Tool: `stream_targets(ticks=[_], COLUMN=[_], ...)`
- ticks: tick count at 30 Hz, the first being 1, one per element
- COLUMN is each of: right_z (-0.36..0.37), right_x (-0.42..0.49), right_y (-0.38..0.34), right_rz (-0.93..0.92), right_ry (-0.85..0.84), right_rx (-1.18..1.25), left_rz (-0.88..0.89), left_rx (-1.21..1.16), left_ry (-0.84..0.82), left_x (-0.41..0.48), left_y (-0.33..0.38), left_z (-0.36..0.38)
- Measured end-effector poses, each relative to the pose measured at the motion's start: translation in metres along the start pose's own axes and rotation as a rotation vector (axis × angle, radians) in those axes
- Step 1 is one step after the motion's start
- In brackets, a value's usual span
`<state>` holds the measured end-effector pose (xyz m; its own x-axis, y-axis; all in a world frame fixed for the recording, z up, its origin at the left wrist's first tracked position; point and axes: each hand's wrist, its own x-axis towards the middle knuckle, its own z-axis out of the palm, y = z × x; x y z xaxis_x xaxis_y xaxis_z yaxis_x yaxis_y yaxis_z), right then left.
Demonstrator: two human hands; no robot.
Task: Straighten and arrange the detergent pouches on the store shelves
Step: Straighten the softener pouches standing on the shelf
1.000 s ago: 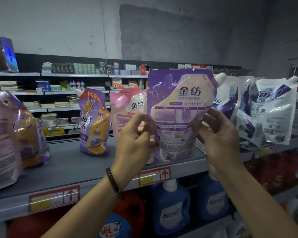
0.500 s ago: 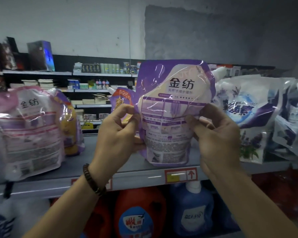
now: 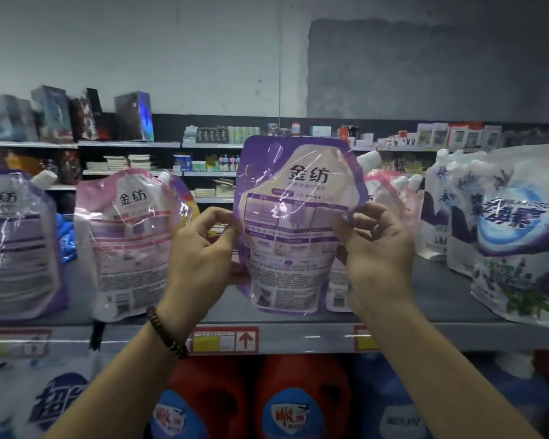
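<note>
Head: LH (image 3: 200, 264) + RH (image 3: 377, 264) hold pouch (image 3: 293, 223)

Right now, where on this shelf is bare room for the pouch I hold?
Bare shelf lies between the right hand and the white pouches; another gap lies between the pink pouch and the held purple pouch, behind the left hand. Both ends are crowded.

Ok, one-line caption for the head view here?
Left hand and right hand grip a purple pouch upright at the grey shelf, beside a pink pouch.
</note>
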<state>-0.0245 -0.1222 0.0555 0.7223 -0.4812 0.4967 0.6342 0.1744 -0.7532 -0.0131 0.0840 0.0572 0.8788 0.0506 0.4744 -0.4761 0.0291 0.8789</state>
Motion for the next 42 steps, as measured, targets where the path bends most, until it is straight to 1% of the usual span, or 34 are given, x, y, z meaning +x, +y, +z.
stream_targets(ticks=[4,12,18,23,26,31,34,36,42], right_z=[0.012,0.035,0.049,0.05,0.047,0.05,0.052,0.052,0.056], right_x=[0.0,-0.001,0.002,0.008,0.008,-0.004,-0.01,-0.012,-0.007], right_y=[0.017,0.041,0.053,0.067,0.073,0.072,0.071,0.07,0.068], right_rz=[0.049,0.073,0.068,0.058,0.031,-0.03,-0.03,-0.021,-0.022], right_ry=[0.037,0.088,0.129,0.151,0.134,0.021,-0.003,-0.002,-0.023], right_rx=[-0.019,-0.106,-0.217,-0.36,-0.463,-0.547,-0.521,-0.49,-0.475], left_rz=[-0.036,-0.098,-0.076,-0.059,-0.088,-0.131,-0.067,-0.036,-0.046], left_rx=[0.001,0.017,0.043,0.107,0.107,0.037,0.186,0.243,0.314], left_ry=[0.034,0.114,0.156,0.202,0.19,0.126,0.035,-0.013,0.049], left_x=[0.003,0.015,0.032,0.044,0.045,0.037,0.031,0.029,0.034], left_y=[-0.008,-0.029,-0.048,-0.073,-0.088,-0.09,-0.09,-0.094,-0.099], left_z=[-0.012,-0.03,-0.04,-0.042,-0.041,-0.038,-0.038,-0.039,-0.035])
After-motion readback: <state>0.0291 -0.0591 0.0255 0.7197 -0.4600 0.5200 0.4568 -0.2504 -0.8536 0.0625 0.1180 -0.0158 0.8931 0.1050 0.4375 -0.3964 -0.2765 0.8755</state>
